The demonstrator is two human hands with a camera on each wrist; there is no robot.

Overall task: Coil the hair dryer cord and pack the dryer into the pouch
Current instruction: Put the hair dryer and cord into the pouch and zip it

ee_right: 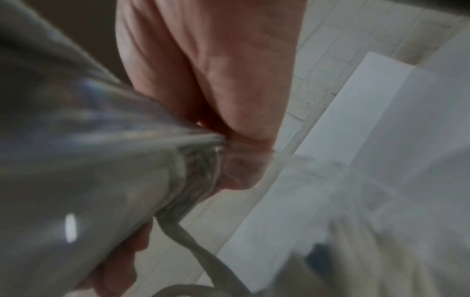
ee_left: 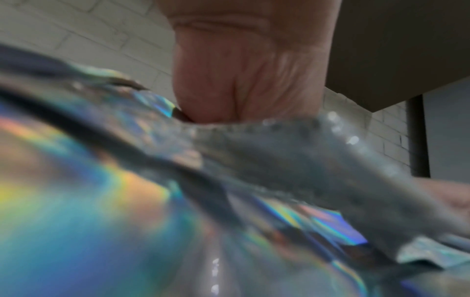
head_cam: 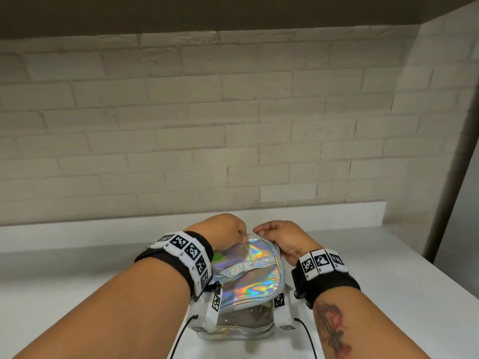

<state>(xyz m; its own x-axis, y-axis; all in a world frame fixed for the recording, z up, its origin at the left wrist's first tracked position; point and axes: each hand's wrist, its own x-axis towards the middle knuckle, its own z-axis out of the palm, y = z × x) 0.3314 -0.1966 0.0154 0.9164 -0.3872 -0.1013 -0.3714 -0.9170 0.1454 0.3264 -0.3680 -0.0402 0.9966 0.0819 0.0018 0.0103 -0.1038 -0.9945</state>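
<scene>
Left hand [head_cam: 223, 230] at the far top edge of the pouch [head_cam: 248, 275], fingers curled down and pinching the rim near the zipper; in the left wrist view only the palm heel visible against the shiny flap, so the exact pinch point not clear. Good here: to hold this edge firm and a little lifted, as an anchor, so that the zipper line stays straight and flat.

In the middle, the holographic pouch standing on the white counter [head_cam: 77, 275], between both wrists, its top flap down or almost down. Through the clear front panel, something dark inside, probably the dryer with its cord, but too unclear to say for sure. Judged from this, packing seems done and closing the zipper is the step in hand. Before pulling further, worth to check that no cord loop sits in the zipper track.

Right hand [head_cam: 281, 239] also at the far edge, just beside the left one, almost touching. Fingers curled and closed on the pouch rim; in the right wrist view the material bunched between thumb and fingers, a thin strap [ee_right: 193, 245] hanging below. Whether the slider itself is held, cannot tell. Best to pull slowly along the curve, away from the anchoring hand, and to press the flap down if the content pushes up.
</scene>
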